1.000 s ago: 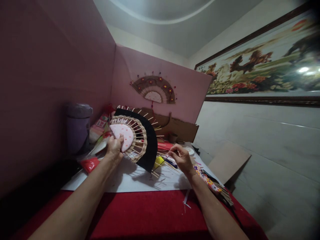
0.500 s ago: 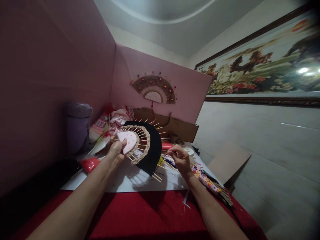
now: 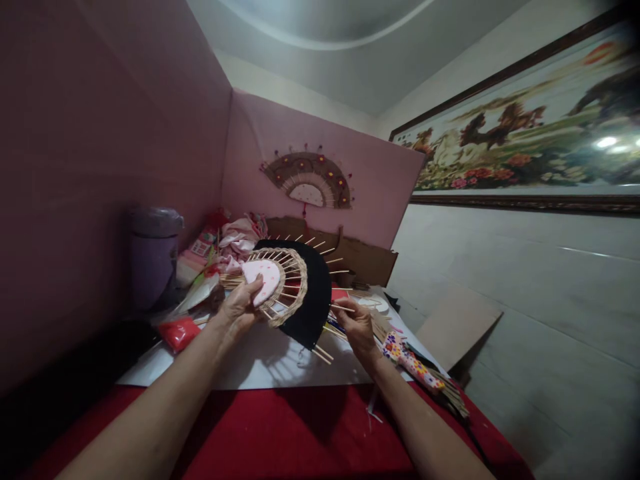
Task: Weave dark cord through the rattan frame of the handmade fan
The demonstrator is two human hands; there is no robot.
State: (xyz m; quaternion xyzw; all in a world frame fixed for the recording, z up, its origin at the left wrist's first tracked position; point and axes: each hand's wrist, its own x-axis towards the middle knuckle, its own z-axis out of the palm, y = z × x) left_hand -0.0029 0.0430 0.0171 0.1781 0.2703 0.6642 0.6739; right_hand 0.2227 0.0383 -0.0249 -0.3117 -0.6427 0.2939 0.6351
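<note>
- Fan frame (image 3: 295, 287), half woven, black-edged with wooden spokes, stood raised above the white sheet (image 3: 260, 363).
- Left hand (image 3: 243, 307) clasped its pink centre.
- Right hand (image 3: 356, 323) pinched one spoke's tip.
- Packet (image 3: 200, 248) label was unreadable.

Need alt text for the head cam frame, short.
A person's left hand holds up a half-round stick fan by its pink centre, while the right hand pinches one of its protruding sticks. Below is a red table strewn with craft bits; a similar finished fan hangs on the pink board behind.
</note>
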